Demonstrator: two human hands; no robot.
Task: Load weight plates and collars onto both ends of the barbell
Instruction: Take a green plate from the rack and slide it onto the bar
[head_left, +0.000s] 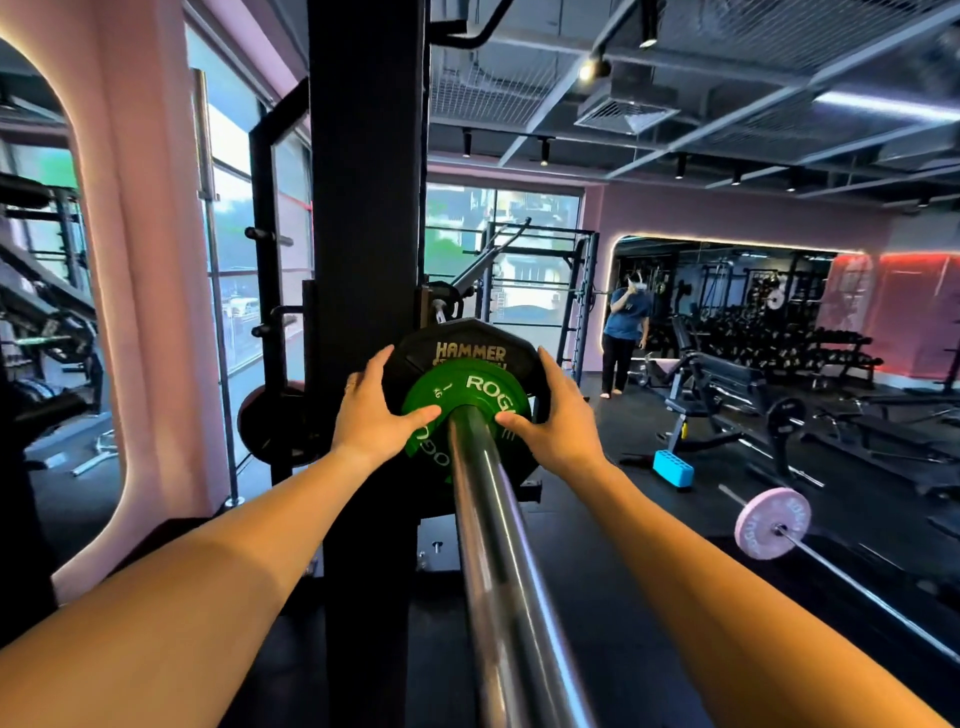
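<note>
Two plates are sitting on the near sleeve of the barbell (498, 545): one small green plate (457, 410) marked ROGUE, pressed flat against one larger black plate (467, 345) marked HAMMER behind it. The chrome sleeve is running from the plates toward you, leaving the picture at the bottom edge. No collar is showing on it.

You are using both hands. Your left hand (371, 410) is lying on the left side of the plates, thumb reaching across the green face almost to the bar, fingers stretched over the black rim. Your right hand (558, 415) is mirroring it on the right side. Both look flat and pressing, not curled round anything.

The plates are standing just in front of one black rack upright (363, 208).

One second barbell is lying on the floor at right, carrying one pink plate (771, 522). One blue block (672, 467) is resting on the floor beyond it. One person (626, 338) in a blue top is standing by the mirror wall.
</note>
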